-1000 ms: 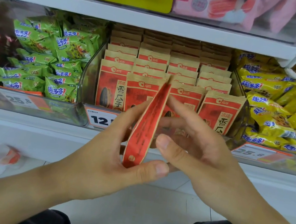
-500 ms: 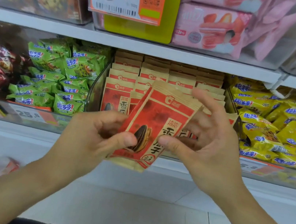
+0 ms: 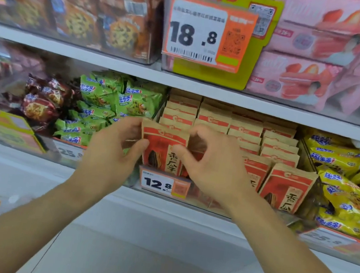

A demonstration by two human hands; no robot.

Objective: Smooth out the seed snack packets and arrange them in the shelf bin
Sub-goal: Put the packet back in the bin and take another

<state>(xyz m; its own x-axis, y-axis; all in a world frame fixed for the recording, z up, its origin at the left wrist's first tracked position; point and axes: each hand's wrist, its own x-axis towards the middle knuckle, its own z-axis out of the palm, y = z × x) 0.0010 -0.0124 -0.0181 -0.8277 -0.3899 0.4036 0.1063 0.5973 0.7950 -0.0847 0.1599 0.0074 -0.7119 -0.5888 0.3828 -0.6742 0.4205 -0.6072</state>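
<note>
At bin (image 3: 315, 194) front: left grip (image 3: 111, 151), right grip (image 3: 212, 164) pinch upright seed packet (image 3: 163, 150).

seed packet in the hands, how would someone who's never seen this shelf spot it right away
Start at the clear shelf bin of red and tan packets on the lower shelf, between the green packs and the yellow packs. At its front left, above the 12.8 price tag, the seed packet stands upright. Unlike its neighbours, it is pinched by the left hand and right hand.
</note>
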